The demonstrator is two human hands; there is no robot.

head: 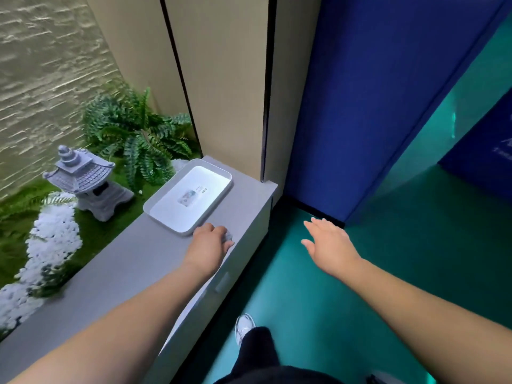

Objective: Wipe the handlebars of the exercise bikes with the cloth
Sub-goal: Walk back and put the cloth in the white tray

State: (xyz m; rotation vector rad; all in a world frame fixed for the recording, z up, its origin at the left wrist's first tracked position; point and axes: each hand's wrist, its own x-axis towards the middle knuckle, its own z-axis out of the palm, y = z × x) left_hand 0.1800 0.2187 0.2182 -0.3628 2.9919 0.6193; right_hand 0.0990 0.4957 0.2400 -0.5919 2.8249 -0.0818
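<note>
My left hand (210, 242) is over the grey ledge (116, 278), fingers curled round a small grey bundle, apparently the cloth (228, 237), of which only a bit shows past the knuckles. It sits just in front of a white tray (166, 214). My right hand (329, 243) hovers over the teal floor with fingers straight and spread, holding nothing. No exercise bike or handlebar is in view.
Beyond the ledge lies a small garden with a grey stone lantern (86, 181), ferns (138, 134) and white pebbles (52, 239). A beige panel wall (221, 92) and a blue wall (374, 106) stand ahead. My shoe (244, 327) is on the teal floor (415, 273).
</note>
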